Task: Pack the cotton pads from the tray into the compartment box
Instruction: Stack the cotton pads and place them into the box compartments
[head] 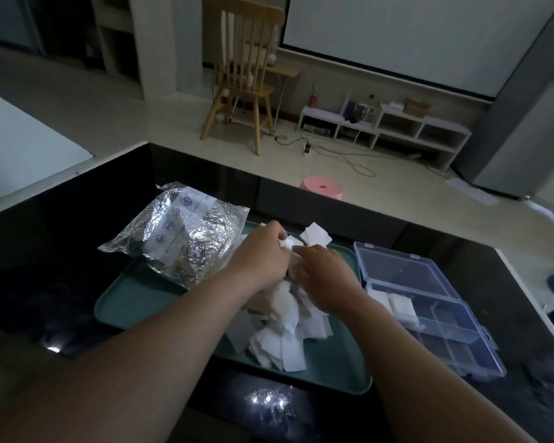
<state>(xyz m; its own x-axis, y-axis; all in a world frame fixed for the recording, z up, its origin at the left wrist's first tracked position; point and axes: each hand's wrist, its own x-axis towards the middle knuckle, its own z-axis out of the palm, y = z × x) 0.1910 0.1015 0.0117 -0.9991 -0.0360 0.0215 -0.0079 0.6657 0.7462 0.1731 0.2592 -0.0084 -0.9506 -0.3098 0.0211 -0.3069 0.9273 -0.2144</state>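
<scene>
Grip on cotton pads [282, 340] in tray [125, 302] — left hand [263, 251] and right hand [325, 278] both seemingly pinching.

A home living room: wooden chair [242, 75], low white shelf [387, 127], pink stool [323, 188]

Both hands meet over a heap of white cotton pads [282, 330] on a green tray [135, 302]; the left hand [263, 251] curls its fingers around some pads at the far end of the heap; the right hand [323, 276], just beside it, bends its fingers down into the heap, their tips hidden; left of the left hand a crumpled foil bag [179, 231] lies partly on the tray; right of the right hand the clear compartment box [429, 314] stands open, with a few pads in one compartment; all is on a black table [61, 251].
</scene>
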